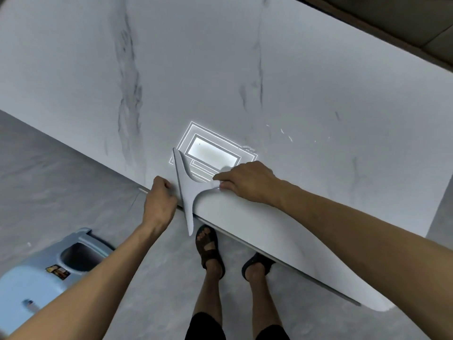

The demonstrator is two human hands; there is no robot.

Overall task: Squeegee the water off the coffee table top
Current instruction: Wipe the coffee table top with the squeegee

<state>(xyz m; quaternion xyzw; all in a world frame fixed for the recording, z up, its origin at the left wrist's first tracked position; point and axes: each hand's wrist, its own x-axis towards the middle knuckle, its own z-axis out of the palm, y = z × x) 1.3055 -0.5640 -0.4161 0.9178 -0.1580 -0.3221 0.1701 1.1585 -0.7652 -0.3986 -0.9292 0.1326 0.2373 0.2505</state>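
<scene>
The right forearm (343, 229) is reaching in, its right hand (247, 182) pinching the handle of the squeegee (186, 190), whose blade is lying on the coffee table top (220, 69) and overhanging the near edge, probably to shed water, while the left hand (159, 202) is resting curled beside it, its grip unclear.

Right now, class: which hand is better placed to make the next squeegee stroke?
Right. The right hand grips the squeegee by its handle; the left hand sits curled at the coffee table edge beside the blade.
</scene>
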